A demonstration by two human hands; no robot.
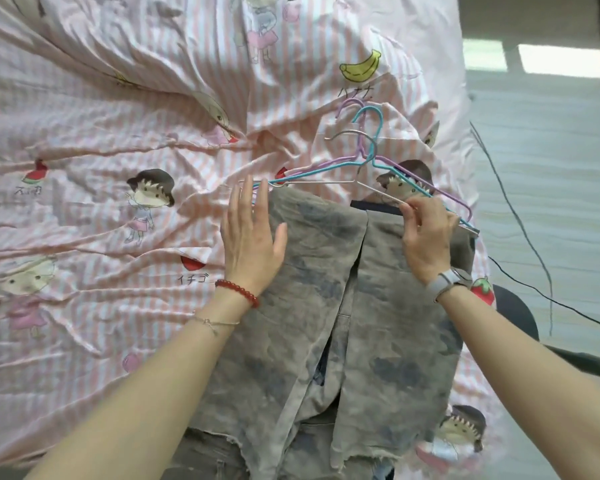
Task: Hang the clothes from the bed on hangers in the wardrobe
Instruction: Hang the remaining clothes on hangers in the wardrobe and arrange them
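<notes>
While spread flat at 6 o'clock on pink striped bedsheet (101, 109): 1 grey mottled garment (378, 323), frayed hem nearest. At 12 o'clock of it, touching its top edge: 3 wire hangers — purple hanger (440, 192), teal hanger (368, 116), silver hanger (347, 134). Left hand (253, 237): fingers straight, pressed on garment. Right hand (428, 237): pinching silver hanger's arm.

Under both grips lies a grey garment (378, 306) mottled with dark blue blotches. Just beyond the right grip (426, 233): teal hanger (368, 114), lilac hanger (349, 103), silver hanger (347, 135). The bed sheet (118, 116) is pink-and-white striped with cartoon children, a yellow banana and red strawberries.
</notes>
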